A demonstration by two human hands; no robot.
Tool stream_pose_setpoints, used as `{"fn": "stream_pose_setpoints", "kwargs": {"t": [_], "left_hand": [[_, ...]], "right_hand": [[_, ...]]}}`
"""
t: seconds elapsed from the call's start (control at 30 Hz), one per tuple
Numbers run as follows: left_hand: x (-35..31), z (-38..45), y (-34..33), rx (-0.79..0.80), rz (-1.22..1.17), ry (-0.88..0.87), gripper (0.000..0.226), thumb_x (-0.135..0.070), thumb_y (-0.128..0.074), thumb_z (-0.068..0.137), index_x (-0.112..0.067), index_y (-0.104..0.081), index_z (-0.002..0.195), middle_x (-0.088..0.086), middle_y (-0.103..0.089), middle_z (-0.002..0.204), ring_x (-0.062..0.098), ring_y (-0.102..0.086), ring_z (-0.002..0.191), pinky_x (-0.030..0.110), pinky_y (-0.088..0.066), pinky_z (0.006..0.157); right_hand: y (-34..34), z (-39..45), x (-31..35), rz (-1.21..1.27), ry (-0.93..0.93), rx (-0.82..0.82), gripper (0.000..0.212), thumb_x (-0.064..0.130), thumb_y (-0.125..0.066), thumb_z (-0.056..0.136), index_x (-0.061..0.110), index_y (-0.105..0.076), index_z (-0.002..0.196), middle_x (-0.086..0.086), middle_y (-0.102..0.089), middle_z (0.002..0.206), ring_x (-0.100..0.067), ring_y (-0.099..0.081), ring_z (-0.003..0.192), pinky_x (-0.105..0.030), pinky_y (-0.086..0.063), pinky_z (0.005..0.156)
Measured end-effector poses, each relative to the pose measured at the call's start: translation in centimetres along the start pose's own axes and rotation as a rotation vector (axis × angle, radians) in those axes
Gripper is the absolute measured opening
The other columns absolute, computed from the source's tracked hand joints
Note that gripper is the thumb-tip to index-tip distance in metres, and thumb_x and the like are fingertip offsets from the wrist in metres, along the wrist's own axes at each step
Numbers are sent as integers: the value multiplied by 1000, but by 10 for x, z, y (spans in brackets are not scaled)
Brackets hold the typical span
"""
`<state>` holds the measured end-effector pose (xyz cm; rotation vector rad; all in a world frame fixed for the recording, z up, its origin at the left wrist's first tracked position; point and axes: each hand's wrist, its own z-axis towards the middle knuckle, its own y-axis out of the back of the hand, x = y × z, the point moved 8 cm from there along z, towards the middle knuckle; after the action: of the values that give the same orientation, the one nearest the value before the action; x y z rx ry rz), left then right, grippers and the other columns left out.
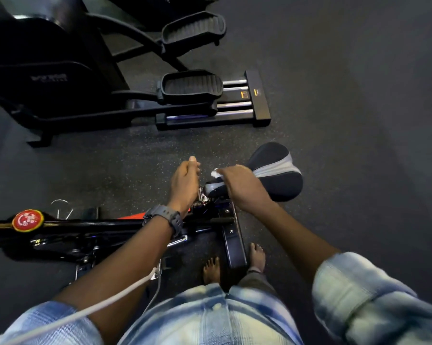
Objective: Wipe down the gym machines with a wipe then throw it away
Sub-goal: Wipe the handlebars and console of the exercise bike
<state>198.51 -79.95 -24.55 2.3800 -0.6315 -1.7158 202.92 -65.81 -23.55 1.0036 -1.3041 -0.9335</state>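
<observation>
A black and grey bike saddle (277,170) stands right of centre, above the black frame of an exercise bike (90,227). My right hand (242,188) lies over the saddle's narrow front end and holds a small white wipe (215,173) that sticks out at the fingertips. My left hand (185,183), with a grey watch on its wrist, hovers just left of the saddle nose with its fingers curled; what it holds, if anything, is hidden.
A black elliptical trainer (60,78) with two foot pedals (192,87) and a rail base fills the upper left. A red round knob (28,220) sits on the bike frame at left. My bare feet (212,270) stand by the bike's rear stabiliser. Dark speckled rubber floor (346,95) spreads to the right.
</observation>
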Motion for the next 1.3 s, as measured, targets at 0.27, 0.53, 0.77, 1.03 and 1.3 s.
{"fn": "stream_pose_setpoints", "kwargs": {"t": [0.27,0.53,0.77,1.03,1.3], "left_hand": [[-9,-2,-12,29,38,-66,42,-47,-32,105,-21,-65,99,3,-68,108,20,-63,103,40,-49,94],[-27,-15,-48,193,336,-262,47,-39,-32,106,-12,-70,105,6,-69,106,22,-62,99,42,-48,91],[-31,-13,-59,185,363,-290,48,-40,-30,106,-12,-69,105,6,-69,104,22,-62,97,43,-48,90],[-40,-15,-67,193,328,-249,52,-48,-26,105,-18,-69,104,4,-70,104,20,-63,96,44,-50,91],[-32,-8,-67,199,84,-82,54,-57,-26,101,-22,-68,108,0,-70,112,16,-63,108,44,-50,99]], "right_hand": [[-34,-40,58,-176,583,1,26,21,-50,91,18,-70,106,-1,-69,110,-24,-48,126,-50,-30,112],[24,-94,-73,-129,274,-172,23,15,-56,89,23,-75,99,6,-73,106,-30,-63,97,-41,-52,76],[33,-114,-101,172,-224,-438,17,8,-75,80,8,-67,95,-9,-58,104,-24,-60,85,-35,-54,62],[22,-42,-26,70,11,-259,27,24,-49,90,12,-72,81,-3,-66,77,-25,-52,71,-41,-43,64],[45,-58,-159,81,-536,-321,18,13,-64,89,7,-74,102,-14,-64,100,-31,-60,89,-30,-44,75]]}}
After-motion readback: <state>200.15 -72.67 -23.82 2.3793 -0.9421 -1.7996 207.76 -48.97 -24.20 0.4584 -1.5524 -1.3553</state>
